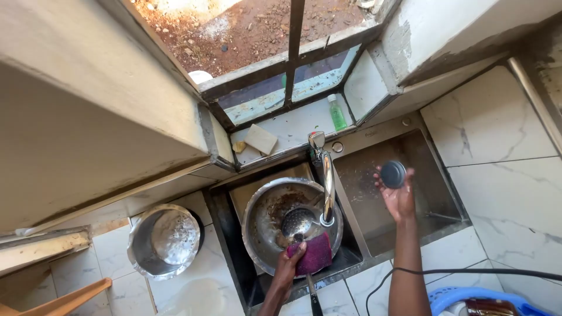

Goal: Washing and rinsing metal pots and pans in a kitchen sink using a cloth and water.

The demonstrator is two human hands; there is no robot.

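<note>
My left hand (291, 260) gripped the purple sponge (313, 253) w/ a skimmer (297, 222) over the dirty bowl (290, 221); right hand (398, 196) pinched a dark round lid (393, 174) above the empty basin (404, 193), prob. to keep drips in.

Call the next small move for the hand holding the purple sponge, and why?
Probably press the purple sponge in the left hand onto the perforated metal skimmer ladle. It lies in the soiled round steel bowl under the chrome tap, right by the sponge. The right hand holds a small round dark lid.
</note>
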